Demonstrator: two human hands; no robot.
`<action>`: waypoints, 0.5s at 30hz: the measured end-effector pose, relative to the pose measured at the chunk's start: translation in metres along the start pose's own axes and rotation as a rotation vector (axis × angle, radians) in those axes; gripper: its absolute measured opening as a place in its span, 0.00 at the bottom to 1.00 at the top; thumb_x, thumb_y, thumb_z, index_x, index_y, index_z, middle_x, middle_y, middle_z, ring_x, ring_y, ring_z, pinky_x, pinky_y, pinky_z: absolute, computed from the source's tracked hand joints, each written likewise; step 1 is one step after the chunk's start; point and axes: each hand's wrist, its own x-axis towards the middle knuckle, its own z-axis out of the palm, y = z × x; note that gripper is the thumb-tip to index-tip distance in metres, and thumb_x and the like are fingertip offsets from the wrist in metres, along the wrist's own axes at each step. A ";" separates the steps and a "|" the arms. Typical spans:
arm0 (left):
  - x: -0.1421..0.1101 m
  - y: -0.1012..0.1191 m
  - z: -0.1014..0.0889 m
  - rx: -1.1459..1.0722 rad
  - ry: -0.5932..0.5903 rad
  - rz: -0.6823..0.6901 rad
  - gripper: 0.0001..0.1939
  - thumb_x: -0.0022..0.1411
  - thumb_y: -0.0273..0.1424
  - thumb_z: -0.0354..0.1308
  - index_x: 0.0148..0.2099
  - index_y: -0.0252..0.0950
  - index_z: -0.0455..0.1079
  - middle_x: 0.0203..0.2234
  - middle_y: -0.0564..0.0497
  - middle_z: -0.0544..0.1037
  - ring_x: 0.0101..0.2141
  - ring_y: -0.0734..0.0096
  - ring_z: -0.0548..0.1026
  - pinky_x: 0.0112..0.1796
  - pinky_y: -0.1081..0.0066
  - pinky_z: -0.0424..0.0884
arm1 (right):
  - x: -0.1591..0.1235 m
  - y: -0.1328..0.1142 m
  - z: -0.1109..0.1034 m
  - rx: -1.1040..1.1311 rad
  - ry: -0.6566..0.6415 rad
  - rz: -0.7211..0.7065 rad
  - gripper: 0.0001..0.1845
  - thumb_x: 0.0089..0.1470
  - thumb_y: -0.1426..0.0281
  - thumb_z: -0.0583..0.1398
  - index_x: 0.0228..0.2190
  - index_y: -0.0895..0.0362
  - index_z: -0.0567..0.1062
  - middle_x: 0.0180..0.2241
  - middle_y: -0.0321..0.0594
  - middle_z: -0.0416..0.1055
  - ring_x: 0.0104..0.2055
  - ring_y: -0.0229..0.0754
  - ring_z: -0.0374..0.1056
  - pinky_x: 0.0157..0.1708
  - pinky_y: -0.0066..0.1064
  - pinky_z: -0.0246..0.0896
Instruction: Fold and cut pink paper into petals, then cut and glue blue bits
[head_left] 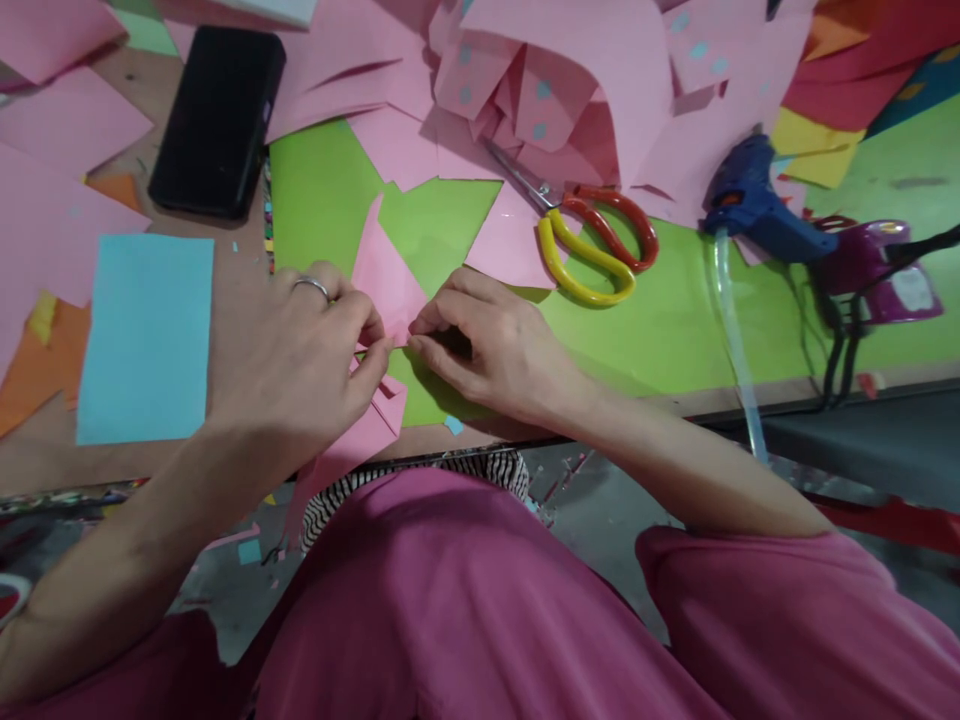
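A folded piece of pink paper point(386, 270) stands over the green sheet point(315, 210), its narrow tip pointing away from me. My left hand point(311, 350), with a ring on one finger, pinches its lower left edge. On the other side, the thumb and fingertips of my right hand point(495, 345) close on its lower right corner. Beneath my left hand lies more folded pink paper point(375, 425), partly hidden and hanging over the table's front edge. Scissors point(592, 235) with one red and one yellow handle lie beyond my right hand, their blades slightly apart.
A black phone point(217, 120) lies at the back left, near a light blue paper rectangle point(146, 340). Pink paper scraps point(540, 60) heap along the back. At right are a blue glue gun point(765, 200) with a clear glue stick point(735, 340) and a purple object point(877, 270) with black cords.
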 end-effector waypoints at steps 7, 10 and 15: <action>0.007 0.002 -0.006 0.016 -0.041 0.014 0.17 0.70 0.35 0.46 0.39 0.35 0.76 0.37 0.39 0.76 0.43 0.47 0.74 0.47 0.47 0.69 | 0.002 -0.005 0.000 -0.054 -0.026 0.062 0.11 0.62 0.68 0.56 0.35 0.61 0.77 0.34 0.43 0.69 0.37 0.43 0.64 0.37 0.34 0.56; 0.008 0.000 -0.004 0.011 0.017 0.019 0.15 0.68 0.36 0.50 0.35 0.38 0.76 0.34 0.43 0.77 0.41 0.50 0.75 0.46 0.49 0.69 | 0.002 -0.006 -0.002 -0.043 -0.052 0.088 0.10 0.61 0.70 0.56 0.34 0.60 0.76 0.33 0.43 0.69 0.37 0.43 0.64 0.37 0.34 0.55; 0.007 -0.002 -0.002 0.008 0.071 0.034 0.16 0.68 0.37 0.49 0.34 0.40 0.76 0.31 0.45 0.77 0.37 0.52 0.75 0.42 0.52 0.69 | 0.000 0.002 -0.007 0.095 0.033 0.050 0.07 0.61 0.72 0.57 0.36 0.59 0.76 0.34 0.40 0.70 0.35 0.40 0.64 0.37 0.32 0.58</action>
